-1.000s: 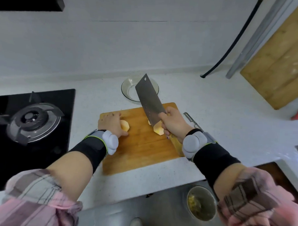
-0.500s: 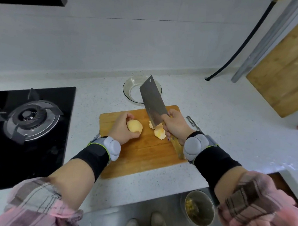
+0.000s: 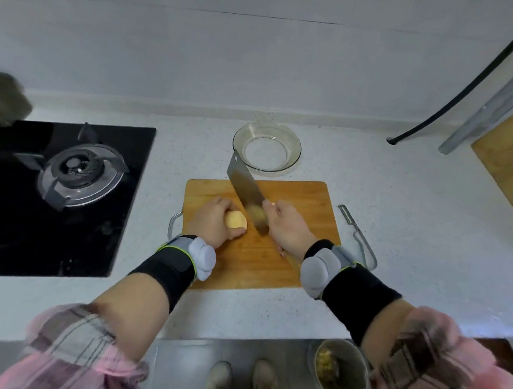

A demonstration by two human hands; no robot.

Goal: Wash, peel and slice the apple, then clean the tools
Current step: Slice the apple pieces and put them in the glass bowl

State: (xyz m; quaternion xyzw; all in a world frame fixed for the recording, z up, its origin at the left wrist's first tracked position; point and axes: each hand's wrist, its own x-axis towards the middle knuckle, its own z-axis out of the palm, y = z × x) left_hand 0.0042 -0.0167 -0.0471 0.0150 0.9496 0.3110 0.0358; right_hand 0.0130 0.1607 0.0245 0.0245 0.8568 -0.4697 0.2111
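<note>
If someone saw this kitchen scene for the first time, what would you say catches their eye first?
Probably the big cleaver, gripped by the right hand and angled over the middle of the wooden cutting board. Beside it, the left hand holds a peeled apple piece on the board. An empty glass bowl sits just behind the board, and a black gas hob fills the left.

Both forearms are bare between pushed-up pink plaid sleeves, the left sleeve (image 3: 75, 351) at about 7 o'clock in the view and the right sleeve (image 3: 436, 361) at about 5 o'clock, each crossed by grey and dark stripes. Each wrist carries a black wrap band with a thin yellow-green edge, a grey strap and a rounded pale grey pod: left wristband (image 3: 173, 264), right wristband (image 3: 354, 289). A pair of light shoes (image 3: 241, 379) shows at 6 o'clock.
</note>
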